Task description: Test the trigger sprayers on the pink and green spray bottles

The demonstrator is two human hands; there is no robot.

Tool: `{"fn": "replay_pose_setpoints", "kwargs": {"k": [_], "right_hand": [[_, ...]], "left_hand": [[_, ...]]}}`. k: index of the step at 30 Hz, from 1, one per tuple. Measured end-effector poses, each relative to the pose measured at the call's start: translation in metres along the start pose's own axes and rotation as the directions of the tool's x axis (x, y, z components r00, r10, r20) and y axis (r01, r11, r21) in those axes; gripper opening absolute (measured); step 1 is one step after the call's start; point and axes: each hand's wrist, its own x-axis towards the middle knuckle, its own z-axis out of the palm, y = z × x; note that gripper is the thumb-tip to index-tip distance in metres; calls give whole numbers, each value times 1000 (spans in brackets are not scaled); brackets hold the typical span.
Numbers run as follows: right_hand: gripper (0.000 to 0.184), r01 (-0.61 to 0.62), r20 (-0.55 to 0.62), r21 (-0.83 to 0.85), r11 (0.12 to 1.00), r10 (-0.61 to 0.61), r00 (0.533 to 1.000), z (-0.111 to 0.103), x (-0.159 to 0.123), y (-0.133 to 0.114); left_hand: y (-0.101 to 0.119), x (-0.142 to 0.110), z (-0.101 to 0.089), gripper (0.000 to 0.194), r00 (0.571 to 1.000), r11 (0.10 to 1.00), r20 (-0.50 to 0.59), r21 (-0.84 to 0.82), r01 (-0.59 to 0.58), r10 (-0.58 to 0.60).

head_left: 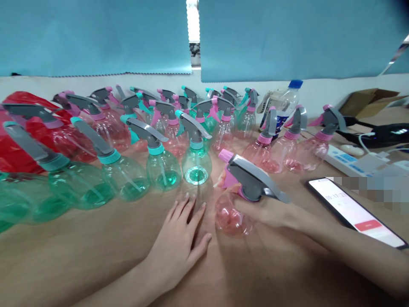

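Note:
My right hand point(255, 211) is wrapped round the neck of a pink spray bottle point(231, 219) with a grey and pink trigger head. The bottle tilts a little, close to the table top; I cannot tell if it touches. Its far-side fingers are partly hidden behind the trigger. My left hand point(182, 230) lies flat on the table with fingers spread, holding nothing. Just beyond its fingertips stands a green spray bottle point(197, 164), with another green spray bottle point(163, 168) to its left. Three pink spray bottles stand to the right, the nearest pink one point(260, 151) among them.
Several more pink and green spray bottles fill the back of the wooden table point(105, 247). A red plastic bag point(32, 149) lies at the left. At the right are a phone point(354, 213), a white power strip point(345, 160), a blue-capped drink bottle point(289, 102) and a cardboard box point(367, 102).

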Motion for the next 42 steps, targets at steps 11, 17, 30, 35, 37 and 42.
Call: {"fn": "replay_pose_setpoints", "kwargs": {"k": [11, 17, 30, 35, 37, 42], "right_hand": [[65, 37, 67, 291, 956, -59, 996, 4, 3, 8], [67, 71, 70, 333, 940, -100, 993, 4, 2, 10], [63, 42, 90, 301, 953, -72, 993, 4, 1, 15], [62, 57, 49, 232, 971, -70, 996, 5, 0, 20], [63, 44, 47, 213, 976, -55, 997, 6, 0, 20], [64, 65, 42, 234, 970, -76, 996, 4, 1, 15]], "left_hand": [[1, -1, 2, 54, 1000, 1000, -14, -9, 7, -7], [0, -1, 5, 53, 1000, 1000, -27, -16, 7, -8], [0, -1, 1, 54, 1000, 1000, -6, -8, 5, -5], [1, -1, 2, 54, 1000, 1000, -9, -13, 11, -11], [1, 0, 2, 54, 1000, 1000, -8, -18, 11, -12], [1, -1, 3, 53, 1000, 1000, -9, -28, 7, -7]]}}
